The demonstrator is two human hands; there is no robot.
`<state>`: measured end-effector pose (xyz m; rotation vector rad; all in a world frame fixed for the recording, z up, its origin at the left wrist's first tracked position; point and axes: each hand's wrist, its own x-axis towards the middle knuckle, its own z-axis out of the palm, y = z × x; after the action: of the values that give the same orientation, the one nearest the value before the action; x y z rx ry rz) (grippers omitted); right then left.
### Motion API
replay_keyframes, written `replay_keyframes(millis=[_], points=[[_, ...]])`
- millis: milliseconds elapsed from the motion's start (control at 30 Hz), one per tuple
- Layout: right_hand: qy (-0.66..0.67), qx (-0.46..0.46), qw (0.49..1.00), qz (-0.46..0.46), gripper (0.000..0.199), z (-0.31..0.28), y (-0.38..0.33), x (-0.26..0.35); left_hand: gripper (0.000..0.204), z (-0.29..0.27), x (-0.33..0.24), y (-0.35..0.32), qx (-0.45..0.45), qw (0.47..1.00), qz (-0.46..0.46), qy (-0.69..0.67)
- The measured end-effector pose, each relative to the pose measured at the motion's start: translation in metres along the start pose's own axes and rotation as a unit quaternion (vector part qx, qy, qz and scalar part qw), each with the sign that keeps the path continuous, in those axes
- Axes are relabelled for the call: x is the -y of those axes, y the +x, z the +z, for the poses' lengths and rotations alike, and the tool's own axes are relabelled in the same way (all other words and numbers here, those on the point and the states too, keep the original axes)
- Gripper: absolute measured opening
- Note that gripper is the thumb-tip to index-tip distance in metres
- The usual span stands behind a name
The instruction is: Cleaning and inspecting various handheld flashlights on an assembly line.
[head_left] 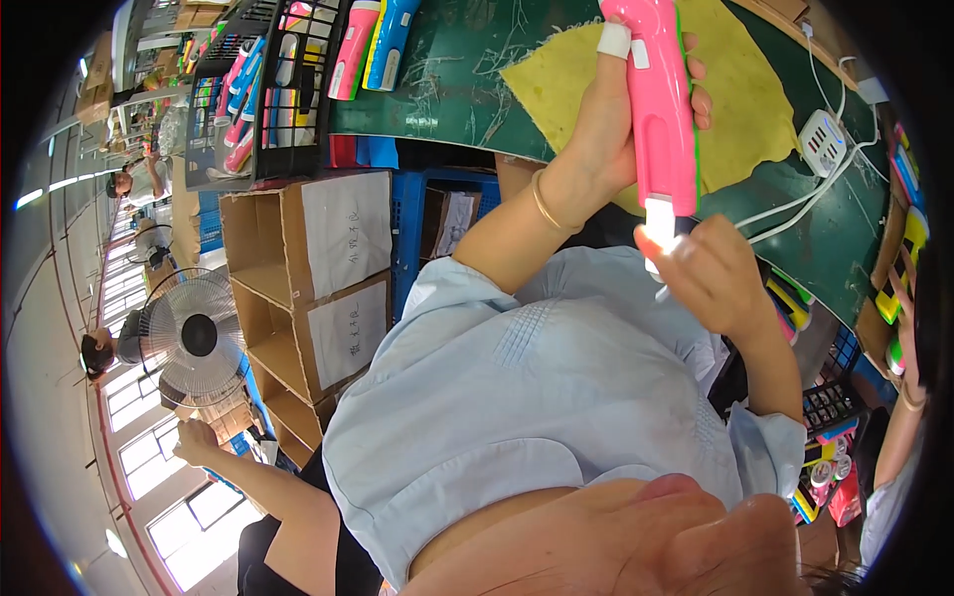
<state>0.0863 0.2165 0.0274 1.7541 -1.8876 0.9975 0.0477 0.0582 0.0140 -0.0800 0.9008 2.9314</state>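
At the far left a standing fan [199, 338] sits beside stacked cardboard boxes [313, 288], with a black crate [263, 89] of pink and blue torches above them. The left hand [606, 119] rises from a bent forearm wearing a gold bangle [544, 202], its fingers [696, 94] wrapped around the body of a pink torch [661, 109] held upright over a yellow cloth [740, 89] on the dark green surface [457, 70]. The right hand [711, 273] is cupped with fingers closed at the torch's glowing lower end. A white power strip [822, 141] lies further right.
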Motion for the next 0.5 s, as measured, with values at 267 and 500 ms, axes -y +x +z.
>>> replay_keyframes(millis=[267,500], points=[[-0.045,-0.087,0.981,0.169,0.054,0.011,0.008,0.008,0.064,-0.002,0.006,-0.009,0.094,0.976,-0.026,-0.195],[0.085,-0.133,0.856,0.493,0.041,0.027,0.016,-0.002,0.074,0.001,0.008,-0.021,0.075,0.96,0.133,0.233]])
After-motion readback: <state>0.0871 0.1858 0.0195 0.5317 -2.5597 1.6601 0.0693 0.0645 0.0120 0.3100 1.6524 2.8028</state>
